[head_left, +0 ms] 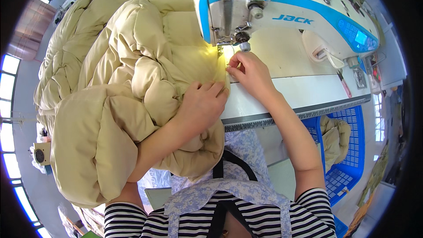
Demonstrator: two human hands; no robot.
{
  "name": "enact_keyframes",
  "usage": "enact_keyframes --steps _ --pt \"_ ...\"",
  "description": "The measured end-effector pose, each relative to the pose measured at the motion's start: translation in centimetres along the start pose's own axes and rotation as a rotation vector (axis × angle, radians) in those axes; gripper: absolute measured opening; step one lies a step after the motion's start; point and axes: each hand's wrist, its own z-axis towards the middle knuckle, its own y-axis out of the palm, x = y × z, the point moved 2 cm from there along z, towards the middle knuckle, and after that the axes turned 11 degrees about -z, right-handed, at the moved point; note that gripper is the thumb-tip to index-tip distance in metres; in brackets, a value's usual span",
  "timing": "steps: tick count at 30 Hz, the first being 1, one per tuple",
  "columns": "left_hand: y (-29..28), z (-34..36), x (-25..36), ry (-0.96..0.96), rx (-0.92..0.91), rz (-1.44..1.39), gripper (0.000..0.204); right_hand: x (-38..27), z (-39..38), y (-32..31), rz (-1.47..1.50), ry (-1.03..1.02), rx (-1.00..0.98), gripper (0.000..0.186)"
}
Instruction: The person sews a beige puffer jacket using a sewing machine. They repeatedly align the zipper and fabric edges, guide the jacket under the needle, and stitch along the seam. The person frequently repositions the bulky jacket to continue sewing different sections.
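The right hand (246, 69) is pinching thumb and forefinger together (on what, I cannot tell). The left hand (202, 105), its grip unclear, is resting on the beige padded garment (132, 48), which is lying bunched at the sewing machine's (282, 6) left.

count taken from where i stand. bare hands: two, one left hand (200, 104) and one right hand (253, 74). striped sleeves (125, 218): two. aprons (246, 143): one. sewing machines (273, 6): one, far side, bearing one lit display (360, 38). pink-handled tools (345, 86): one, right. ruler strips (246, 124): one, near table edge (260, 99). blue baskets (356, 150): one in plain view, right. beige padded fabric (125, 39): separate pieces not countable.
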Motion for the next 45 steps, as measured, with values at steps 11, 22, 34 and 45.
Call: enact_keyframes --steps 11,22,34,45 --pt "0.8 -0.1 -0.2 -0.041 -0.054 -0.001 0.026 -0.5 0.5 0.9 -0.088 -0.011 0.121 0.013" --pt "0.9 -0.1 -0.7 0.012 -0.076 -0.097 0.026 3.1 3.7 4.0 -0.312 0.117 0.319 0.024" --pt "-2.2 0.2 -0.6 -0.184 0.027 -0.529 0.023 0.8 -0.9 -0.8 0.013 -0.129 0.191 0.015" --pt "-4.8 0.3 -1.5 -0.467 0.213 -0.726 0.026 -3.6 -4.1 0.1 0.169 -0.047 0.183 0.035"
